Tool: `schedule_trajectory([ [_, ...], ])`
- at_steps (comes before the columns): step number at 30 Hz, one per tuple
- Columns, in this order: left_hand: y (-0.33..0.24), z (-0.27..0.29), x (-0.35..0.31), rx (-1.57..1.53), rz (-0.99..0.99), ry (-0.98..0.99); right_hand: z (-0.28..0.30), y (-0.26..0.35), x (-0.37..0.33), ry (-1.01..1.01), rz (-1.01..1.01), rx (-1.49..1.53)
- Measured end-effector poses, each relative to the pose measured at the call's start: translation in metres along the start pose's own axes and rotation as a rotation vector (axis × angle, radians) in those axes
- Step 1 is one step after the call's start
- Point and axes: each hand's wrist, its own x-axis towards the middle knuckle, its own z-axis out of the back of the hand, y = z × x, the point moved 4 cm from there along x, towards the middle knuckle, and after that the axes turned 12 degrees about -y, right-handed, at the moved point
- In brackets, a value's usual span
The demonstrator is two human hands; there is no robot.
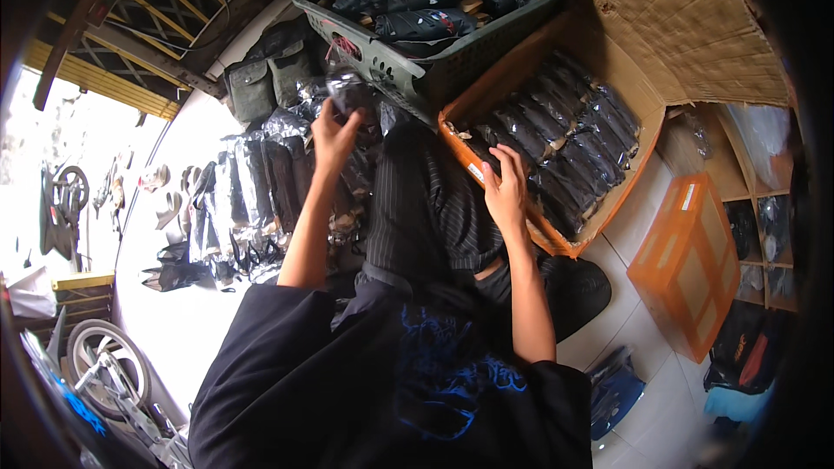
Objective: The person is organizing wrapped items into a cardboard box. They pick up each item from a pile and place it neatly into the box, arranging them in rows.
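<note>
My left hand point(335, 137) is closed on a black folded umbrella in shiny clear plastic point(347, 91), slightly blurred, held up before the basket. My right hand point(506, 187) holds nothing; its fingers are apart over the near left side of an orange-edged cardboard box point(549, 241). Whether it touches the box or its contents, I cannot tell. Inside the box, black plastic-wrapped folded umbrellas point(530, 122) lie side by side in rows. To the left on the floor, many similar wrapped umbrellas point(278, 165) are lined up beside my leg.
A dark green plastic basket point(426, 78) holding black umbrellas with wooden handle ends stands ahead. Grey-green pouches point(252, 91) lie left of it. A closed orange taped box point(686, 265) and shelving point(769, 200) are at right. A bicycle wheel point(109, 369) shows at lower left.
</note>
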Motion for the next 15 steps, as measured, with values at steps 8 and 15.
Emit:
schedule_trajectory([
  [8,-0.104,-0.007,-0.092,-1.187,0.632,0.341,0.002,0.106,-0.043,0.458,-0.814,1.245],
  [15,-0.111,-0.054,-0.115,-1.201,0.767,0.583,0.044,0.082,-0.038,0.152,-0.814,1.367],
])
